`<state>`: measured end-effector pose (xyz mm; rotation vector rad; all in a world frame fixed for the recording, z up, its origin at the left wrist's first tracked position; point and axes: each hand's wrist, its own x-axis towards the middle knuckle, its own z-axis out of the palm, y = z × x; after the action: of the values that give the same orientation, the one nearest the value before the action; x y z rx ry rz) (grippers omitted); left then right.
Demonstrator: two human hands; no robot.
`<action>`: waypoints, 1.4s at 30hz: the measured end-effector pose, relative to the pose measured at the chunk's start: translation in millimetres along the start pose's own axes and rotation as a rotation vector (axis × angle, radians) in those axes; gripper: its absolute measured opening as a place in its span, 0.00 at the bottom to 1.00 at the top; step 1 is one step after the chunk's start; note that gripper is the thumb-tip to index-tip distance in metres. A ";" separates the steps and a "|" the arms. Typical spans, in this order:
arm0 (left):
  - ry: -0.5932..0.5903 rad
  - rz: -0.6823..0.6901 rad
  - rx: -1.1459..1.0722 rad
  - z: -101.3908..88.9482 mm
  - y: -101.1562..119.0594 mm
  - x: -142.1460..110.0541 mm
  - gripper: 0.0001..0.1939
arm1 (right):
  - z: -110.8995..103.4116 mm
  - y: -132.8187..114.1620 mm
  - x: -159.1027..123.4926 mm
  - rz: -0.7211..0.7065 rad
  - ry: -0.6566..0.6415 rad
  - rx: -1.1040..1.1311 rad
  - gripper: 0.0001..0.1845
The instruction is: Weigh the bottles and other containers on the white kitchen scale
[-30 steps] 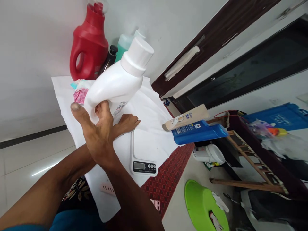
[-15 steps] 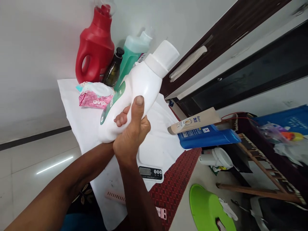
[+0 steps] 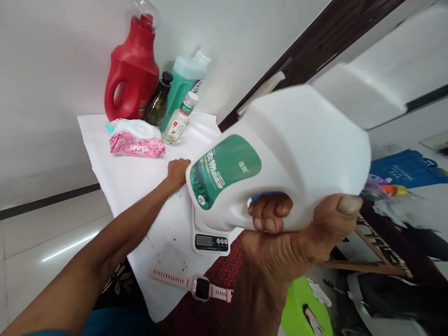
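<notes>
My right hand point(image 3: 290, 242) is closed around the handle of a large white detergent jug point(image 3: 315, 135), with fingertips through the handle opening and the thumb along its side. The jug is tilted, cap to the upper right, its green label point(image 3: 227, 168) facing me. My left hand point(image 3: 178, 171) is curled beside the jug's base at the left, over the white cloth; its fingertips are hidden, as is anything in them. Below the jug's base lies a white kitchen scale point(image 3: 210, 242), partly covered by it. Nearer me is a pink smartwatch point(image 3: 202, 288).
Against the wall stand a red jug point(image 3: 131, 70), a dark pump bottle point(image 3: 159, 102), a green bottle point(image 3: 182, 79) and a small clear bottle point(image 3: 180, 119). A pink wipes pack point(image 3: 137, 140) lies before them. On the floor is a green tub point(image 3: 304, 308).
The jug has come right and closer to me in my right hand, its label turning towards me. My left hand has parted from my right and now shows left of the jug's base.
</notes>
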<state>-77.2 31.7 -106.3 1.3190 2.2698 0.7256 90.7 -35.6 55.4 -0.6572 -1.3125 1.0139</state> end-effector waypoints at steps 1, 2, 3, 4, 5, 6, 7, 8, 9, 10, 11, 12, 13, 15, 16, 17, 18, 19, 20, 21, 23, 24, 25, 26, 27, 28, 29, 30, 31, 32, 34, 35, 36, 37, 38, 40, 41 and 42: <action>0.003 -0.021 0.019 1.1 2.0 1.9 0.20 | -10.4 3.8 -0.6 0.010 0.032 -0.022 0.33; 0.010 -0.041 0.038 2.2 3.5 3.3 0.19 | -20.3 7.8 -1.4 0.027 0.058 -0.044 0.33; 0.019 -0.058 0.055 3.3 4.3 4.0 0.21 | -29.7 11.6 -2.2 0.040 0.081 -0.066 0.33; 0.031 -0.066 0.068 4.3 4.5 4.4 0.24 | -38.4 15.1 -3.0 0.045 0.101 -0.086 0.33; 0.041 -0.072 0.080 5.1 4.4 4.5 0.26 | -46.2 18.3 -3.5 0.045 0.120 -0.103 0.33; 0.049 -0.077 0.091 5.5 4.1 4.5 0.28 | -53.3 21.1 -3.7 0.045 0.136 -0.119 0.34; 0.055 -0.081 0.102 5.8 3.7 4.5 0.28 | -59.5 23.7 -3.5 0.047 0.144 -0.130 0.34; 0.059 -0.085 0.112 5.7 3.4 4.5 0.27 | -64.9 26.2 -3.2 0.051 0.153 -0.135 0.35; 0.061 -0.089 0.122 5.4 3.2 4.6 0.27 | -69.5 28.5 -2.6 0.058 0.159 -0.134 0.35; 0.063 -0.091 0.131 5.1 3.3 4.7 0.27 | -73.4 30.8 -2.1 0.066 0.160 -0.128 0.36; 0.064 -0.093 0.139 4.6 3.5 4.8 0.26 | -76.5 33.0 -1.5 0.074 0.159 -0.118 0.36; 0.065 -0.095 0.147 4.2 3.8 5.1 0.26 | -79.0 34.9 -0.9 0.080 0.160 -0.106 0.36; 0.065 -0.098 0.157 3.9 4.1 5.5 0.26 | -81.1 36.6 -0.5 0.084 0.159 -0.097 0.36; 0.067 -0.104 0.178 3.8 4.5 6.3 0.25 | -84.2 38.7 0.3 0.090 0.153 -0.083 0.37; 0.068 -0.104 0.189 3.9 4.5 6.7 0.25 | -85.7 39.1 0.5 0.091 0.148 -0.077 0.37; 0.070 -0.104 0.198 4.1 4.4 7.0 0.24 | -87.1 39.2 0.7 0.094 0.139 -0.072 0.37; 0.073 -0.103 0.205 4.3 4.3 7.2 0.24 | -88.8 39.0 0.7 0.102 0.120 -0.066 0.36; 0.078 -0.103 0.210 4.6 4.2 7.4 0.24 | -90.8 38.7 0.6 0.112 0.099 -0.060 0.35; 0.083 -0.106 0.216 4.9 4.1 7.5 0.24 | -93.3 38.5 0.2 0.121 0.082 -0.053 0.35; 0.086 -0.110 0.221 5.1 4.0 7.6 0.24 | -96.7 38.6 -0.4 0.126 0.068 -0.046 0.34; 0.091 -0.116 0.229 5.5 4.0 7.7 0.24 | -106.3 40.3 -2.2 0.129 0.050 -0.035 0.33; 0.093 -0.115 0.231 5.6 4.0 7.8 0.24 | -112.8 42.0 -3.2 0.127 0.043 -0.038 0.32; 0.094 -0.114 0.232 5.6 4.1 7.9 0.24 | -120.1 44.2 -4.3 0.123 0.038 -0.048 0.32; 0.096 -0.111 0.233 5.6 4.2 8.0 0.24 | -128.0 46.9 -5.2 0.121 0.035 -0.063 0.31; 0.097 -0.109 0.234 5.6 4.4 8.1 0.25 | -136.1 49.6 -6.0 0.119 0.040 -0.081 0.29; 0.098 -0.108 0.238 5.5 4.7 8.2 0.25 | -143.6 52.2 -6.7 0.113 0.060 -0.097 0.28; 0.100 -0.110 0.245 5.4 5.0 8.3 0.25 | -150.0 54.2 -7.2 0.105 0.089 -0.106 0.27; 0.101 -0.114 0.255 5.3 5.5 8.3 0.25 | -154.8 55.4 -7.6 0.095 0.120 -0.106 0.26; 0.103 -0.119 0.265 5.1 6.0 8.3 0.26 | -157.5 55.7 -8.0 0.088 0.147 -0.100 0.26; 0.105 -0.123 0.274 4.8 6.5 8.2 0.26 | -158.0 55.0 -8.7 0.080 0.162 -0.092 0.26; 0.108 -0.127 0.286 4.4 7.5 8.0 0.26 | -152.4 51.4 -10.6 0.078 0.132 -0.086 0.26; 0.108 -0.126 0.287 4.2 7.9 8.0 0.26 | -146.8 49.1 -11.8 0.086 0.091 -0.095 0.26; 0.109 -0.127 0.287 4.1 8.0 8.1 0.26 | -140.0 46.8 -13.0 0.095 0.050 -0.109 0.26; 0.112 -0.128 0.288 4.0 7.9 8.3 0.26 | -132.6 44.9 -14.0 0.110 0.019 -0.128 0.26; 0.114 -0.127 0.289 4.1 7.6 8.5 0.26 | -125.0 43.6 -14.5 0.126 0.008 -0.145 0.26; 0.118 -0.122 0.290 4.3 6.7 9.5 0.26 | -111.9 43.0 -13.5 0.150 0.051 -0.161 0.27; 0.119 -0.120 0.292 4.3 6.2 10.1 0.26 | -107.2 43.6 -11.9 0.156 0.093 -0.161 0.29; 0.120 -0.121 0.295 4.4 5.7 10.6 0.26 | -104.1 44.6 -9.5 0.155 0.137 -0.156 0.31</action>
<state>-75.8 44.4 -107.1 1.2778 2.6060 0.4525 182.2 -9.0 -6.4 -0.9433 -1.2428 0.9789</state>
